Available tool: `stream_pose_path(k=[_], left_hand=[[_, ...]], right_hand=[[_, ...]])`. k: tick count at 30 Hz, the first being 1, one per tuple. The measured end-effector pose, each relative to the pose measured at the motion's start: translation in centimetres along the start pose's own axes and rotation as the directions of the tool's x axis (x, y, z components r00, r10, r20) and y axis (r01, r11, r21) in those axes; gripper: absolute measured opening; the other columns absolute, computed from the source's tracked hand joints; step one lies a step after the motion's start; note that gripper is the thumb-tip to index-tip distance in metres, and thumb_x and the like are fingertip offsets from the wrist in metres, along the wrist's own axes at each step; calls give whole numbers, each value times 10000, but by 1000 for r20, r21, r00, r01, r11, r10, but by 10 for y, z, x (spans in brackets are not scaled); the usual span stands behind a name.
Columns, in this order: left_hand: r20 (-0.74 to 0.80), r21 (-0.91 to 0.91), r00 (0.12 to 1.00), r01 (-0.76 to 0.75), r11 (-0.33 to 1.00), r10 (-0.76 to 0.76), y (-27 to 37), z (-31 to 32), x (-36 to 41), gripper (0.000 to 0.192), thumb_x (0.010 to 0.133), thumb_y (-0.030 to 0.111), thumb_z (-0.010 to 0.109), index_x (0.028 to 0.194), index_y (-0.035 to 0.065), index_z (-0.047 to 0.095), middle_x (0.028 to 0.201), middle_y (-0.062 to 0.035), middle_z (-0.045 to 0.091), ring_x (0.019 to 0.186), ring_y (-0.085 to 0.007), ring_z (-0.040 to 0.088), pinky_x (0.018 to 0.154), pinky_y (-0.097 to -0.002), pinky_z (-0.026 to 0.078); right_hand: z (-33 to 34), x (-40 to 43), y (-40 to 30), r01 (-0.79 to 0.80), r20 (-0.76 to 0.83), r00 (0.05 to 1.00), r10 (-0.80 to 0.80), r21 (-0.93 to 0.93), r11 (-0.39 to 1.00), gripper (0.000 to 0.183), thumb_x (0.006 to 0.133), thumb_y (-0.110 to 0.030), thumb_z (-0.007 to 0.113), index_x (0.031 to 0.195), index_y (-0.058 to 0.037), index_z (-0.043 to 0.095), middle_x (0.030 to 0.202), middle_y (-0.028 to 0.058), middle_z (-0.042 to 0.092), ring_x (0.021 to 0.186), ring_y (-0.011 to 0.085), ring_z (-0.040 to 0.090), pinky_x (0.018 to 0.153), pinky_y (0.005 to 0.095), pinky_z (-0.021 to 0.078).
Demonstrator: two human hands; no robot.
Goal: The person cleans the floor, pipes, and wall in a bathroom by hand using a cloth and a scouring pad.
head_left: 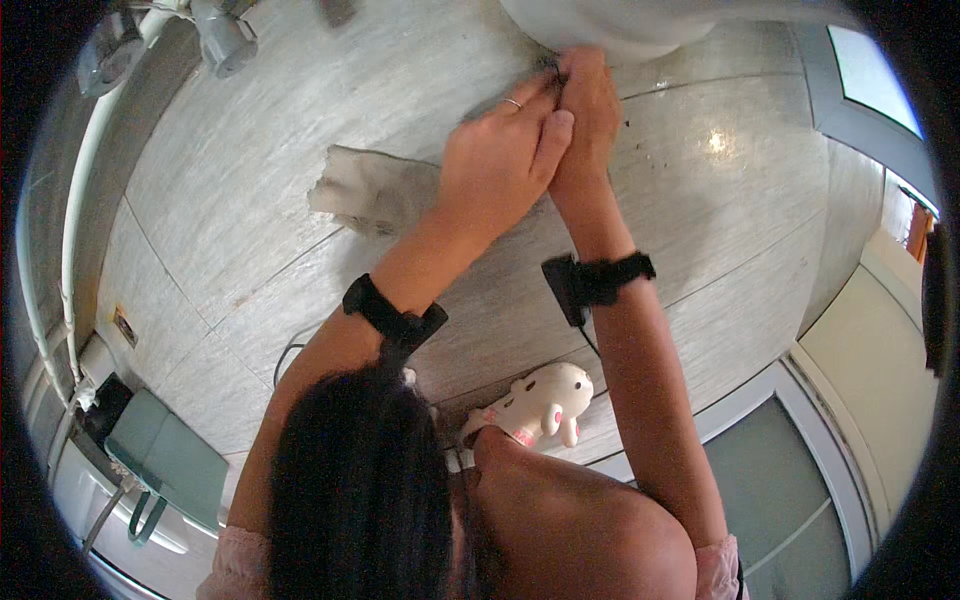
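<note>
My left hand (499, 154) and my right hand (589, 112) meet above the grey tiled floor, close to a white rounded fixture (615, 26). Between their fingertips is a small dark, strand-like thing (553, 71); blur keeps me from telling just what it is. The left thumb rests against the side of the right hand, and a ring circles one left finger. A crumpled grey-beige cloth (375, 191) lies on the floor left of my left hand, partly covered by it. Each wrist wears a black strap with a small black device.
A white slipper shaped like a cartoon animal (555, 405) is on my foot. White pipes (79, 202) run along the left wall, above a green container (169, 457). A framed door panel (780, 487) stands at lower right. Dark specks (660, 161) dot the tiles.
</note>
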State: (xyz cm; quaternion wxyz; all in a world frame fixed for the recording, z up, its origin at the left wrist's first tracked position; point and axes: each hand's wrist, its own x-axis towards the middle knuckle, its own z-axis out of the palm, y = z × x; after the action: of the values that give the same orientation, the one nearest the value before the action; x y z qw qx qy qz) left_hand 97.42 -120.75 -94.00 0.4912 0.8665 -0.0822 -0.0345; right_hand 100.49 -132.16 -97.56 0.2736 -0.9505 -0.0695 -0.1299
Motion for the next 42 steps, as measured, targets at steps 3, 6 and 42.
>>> stream_pose_path(k=[3,6,42], left_hand=[[110,65,992,-70,995,62,-10,5,-12,416,986,329,420,1181,-2,579,1261,-212,568,999,-435,597,866,-455,504],[-78,132,990,-108,985,119,-8,10,-17,399,963,333,444,1134,12,608,1231,-149,605,867,-356,662,714,-431,555],[-71,168,988,-127,978,141,2,19,-17,402,976,325,433,1157,8,602,1205,-172,606,870,-354,656,718,-418,553]], right_hand=[[6,-11,11,210,-182,964,-192,86,974,137,844,-80,562,896,-42,442,833,123,524,756,306,538,657,380,441],[6,-9,11,159,-171,972,-161,-26,987,137,837,-79,566,885,-40,444,817,120,518,743,296,530,654,377,438],[4,-16,31,192,-98,976,-196,-43,980,174,800,-109,566,951,-46,508,885,144,528,843,349,524,711,448,437]])
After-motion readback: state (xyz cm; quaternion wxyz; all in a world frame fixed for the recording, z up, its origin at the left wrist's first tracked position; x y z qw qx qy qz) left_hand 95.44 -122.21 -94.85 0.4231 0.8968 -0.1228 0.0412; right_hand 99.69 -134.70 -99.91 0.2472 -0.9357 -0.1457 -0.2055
